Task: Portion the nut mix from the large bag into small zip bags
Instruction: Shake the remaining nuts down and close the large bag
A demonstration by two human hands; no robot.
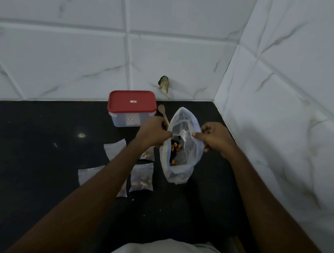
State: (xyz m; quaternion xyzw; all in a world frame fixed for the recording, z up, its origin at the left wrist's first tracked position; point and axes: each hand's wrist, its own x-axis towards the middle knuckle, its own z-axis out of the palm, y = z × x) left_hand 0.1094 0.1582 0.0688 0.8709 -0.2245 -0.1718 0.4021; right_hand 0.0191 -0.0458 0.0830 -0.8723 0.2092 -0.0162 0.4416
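The left hand (155, 132) and right hand (213, 138) are pinching the bag (188, 152) at its nine and three o'clock rims, holding its mouth wide on the counter (39, 145). Nuts (175, 147) are showing inside. Zip bags (142, 177) are lying at its eight o'clock. This looks like opening up for scooping, so one hand will likely be freeing itself for the spoon (162, 112) at eleven.

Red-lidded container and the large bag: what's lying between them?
A wooden spoon lies on the counter between the container and the large bag, seen in the head view.
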